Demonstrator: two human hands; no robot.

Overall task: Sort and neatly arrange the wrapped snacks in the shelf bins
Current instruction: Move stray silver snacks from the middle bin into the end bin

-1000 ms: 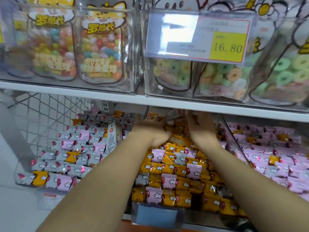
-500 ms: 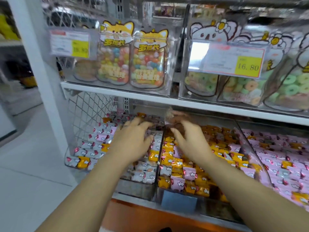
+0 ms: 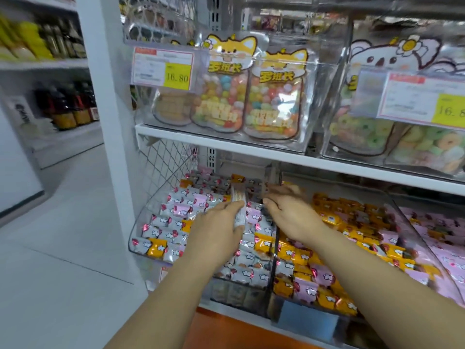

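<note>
Left hand (image 3: 216,230): over the left bin (image 3: 141,230); fingers and thumb pinch a pale packet (image 3: 238,197), which stands upright.
Right hand (image 3: 292,215): just beside the left hand, above the wall between the left bin and the middle bin (image 3: 276,306); the fingers are motion-blurred, so their state cannot be told.
Left bin: clear, on the lower shelf; mostly grey snacks (image 3: 161,231) in rows, with a few pink and orange ones among them.
Middle bin: mostly orange snacks (image 3: 334,217), with pink and grey ones mixed in.
Right bin: pink snacks (image 3: 442,258).
Upper shelf (image 3: 226,144): candy pouches (image 3: 271,96) behind a price tag (image 3: 163,68).
</note>
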